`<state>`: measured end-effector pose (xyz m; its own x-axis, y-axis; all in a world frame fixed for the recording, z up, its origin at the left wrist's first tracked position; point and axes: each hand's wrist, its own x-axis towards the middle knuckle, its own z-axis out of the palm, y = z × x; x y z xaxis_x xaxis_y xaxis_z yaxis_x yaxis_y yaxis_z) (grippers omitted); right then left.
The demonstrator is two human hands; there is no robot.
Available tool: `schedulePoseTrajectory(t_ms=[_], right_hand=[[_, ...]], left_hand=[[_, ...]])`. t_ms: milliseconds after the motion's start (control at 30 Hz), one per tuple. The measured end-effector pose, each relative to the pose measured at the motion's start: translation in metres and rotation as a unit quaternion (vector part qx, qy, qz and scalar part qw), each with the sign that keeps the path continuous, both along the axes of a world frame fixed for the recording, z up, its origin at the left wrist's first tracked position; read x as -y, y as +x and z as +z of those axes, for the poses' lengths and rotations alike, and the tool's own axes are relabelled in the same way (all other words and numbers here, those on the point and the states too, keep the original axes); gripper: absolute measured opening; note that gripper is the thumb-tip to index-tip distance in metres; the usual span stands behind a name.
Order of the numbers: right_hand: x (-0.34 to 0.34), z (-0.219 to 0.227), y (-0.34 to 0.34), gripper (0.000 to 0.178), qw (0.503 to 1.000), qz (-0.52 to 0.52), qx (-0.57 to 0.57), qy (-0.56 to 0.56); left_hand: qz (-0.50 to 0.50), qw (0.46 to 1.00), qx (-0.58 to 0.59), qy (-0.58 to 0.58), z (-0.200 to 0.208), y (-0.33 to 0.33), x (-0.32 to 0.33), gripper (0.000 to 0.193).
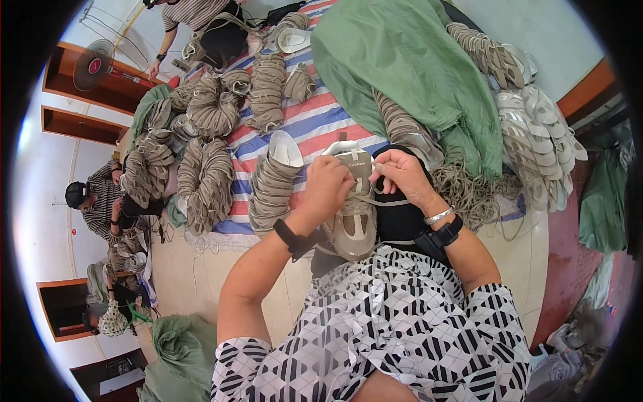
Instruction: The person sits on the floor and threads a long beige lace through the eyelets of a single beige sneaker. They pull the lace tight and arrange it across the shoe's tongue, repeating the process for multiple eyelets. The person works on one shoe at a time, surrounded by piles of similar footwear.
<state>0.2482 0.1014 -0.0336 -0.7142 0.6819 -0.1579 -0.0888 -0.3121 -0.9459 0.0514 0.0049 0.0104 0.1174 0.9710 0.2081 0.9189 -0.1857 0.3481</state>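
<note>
A beige and grey sneaker upper rests on my lap, its toe toward me and its tongue pointing away. A flat beige shoelace crosses its eyelets. My left hand is closed at the left eyelet edge, fingers pinched on the lace. On the other side my right hand pinches what looks like a lace end beside the tongue. Just left of the sneaker stands a stack of nested shoe uppers with a white lining on top.
A striped sheet carries several bundles of uppers. A green sack lies across the far side, near a heap of loose laces. White-lined uppers are piled at right. Other people sit at left; a fan stands behind.
</note>
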Motion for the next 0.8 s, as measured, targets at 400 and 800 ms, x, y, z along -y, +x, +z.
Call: schedulePoseTrajectory(t_ms=[400,800], right_hand=[[0.0,0.001,-0.002,0.015,1.0,-0.006,-0.002,0.012],[0.006,0.0,0.003,0.015,0.999,-0.028,-0.03,0.011]], left_hand=[[0.073,0.995,0.06,0.025,-0.002,0.023,0.0,0.017],[0.031,0.997,-0.033,0.056,-0.002,0.017,0.001,0.02]])
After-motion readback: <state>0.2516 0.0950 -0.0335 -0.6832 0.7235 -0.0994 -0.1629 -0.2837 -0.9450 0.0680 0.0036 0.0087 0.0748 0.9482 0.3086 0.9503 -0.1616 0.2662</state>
